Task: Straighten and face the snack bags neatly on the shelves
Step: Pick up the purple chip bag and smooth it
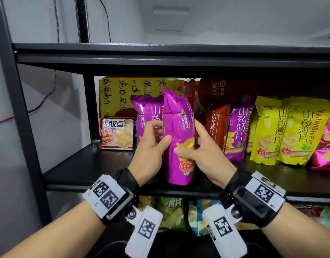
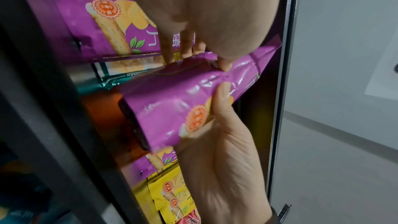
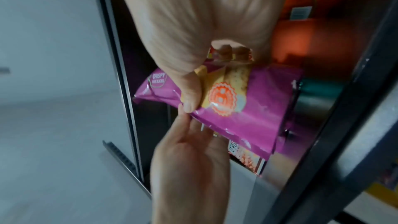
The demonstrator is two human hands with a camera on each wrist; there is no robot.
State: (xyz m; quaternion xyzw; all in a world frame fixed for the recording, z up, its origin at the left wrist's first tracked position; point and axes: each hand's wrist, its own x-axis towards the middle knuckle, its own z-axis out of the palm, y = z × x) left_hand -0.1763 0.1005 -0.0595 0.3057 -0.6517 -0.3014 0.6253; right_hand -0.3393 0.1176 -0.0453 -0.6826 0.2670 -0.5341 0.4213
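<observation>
A purple yam-crisp bag (image 1: 179, 131) stands upright at the front of the middle shelf (image 1: 89, 170), turned partly side-on. My left hand (image 1: 161, 134) grips its left edge, thumb in front and fingers behind. On the right edge my right hand (image 1: 189, 144) grips it, thumb on the printed front. The left wrist view shows the bag (image 2: 168, 103) between my left hand's fingers (image 2: 183, 47) and the right hand (image 2: 226, 142). In the right wrist view my right thumb (image 3: 190, 96) presses the bag (image 3: 247, 118). Whether the bag's bottom touches the shelf I cannot tell.
A second purple bag (image 1: 143, 116) stands just behind on the left, beside a cracker pack (image 1: 116, 134). To the right stand a red-brown bag (image 1: 216, 125), another purple bag (image 1: 236, 131), two yellow bags (image 1: 283, 131) and a pink one (image 1: 326, 146). More bags (image 1: 169, 213) fill the lower shelf.
</observation>
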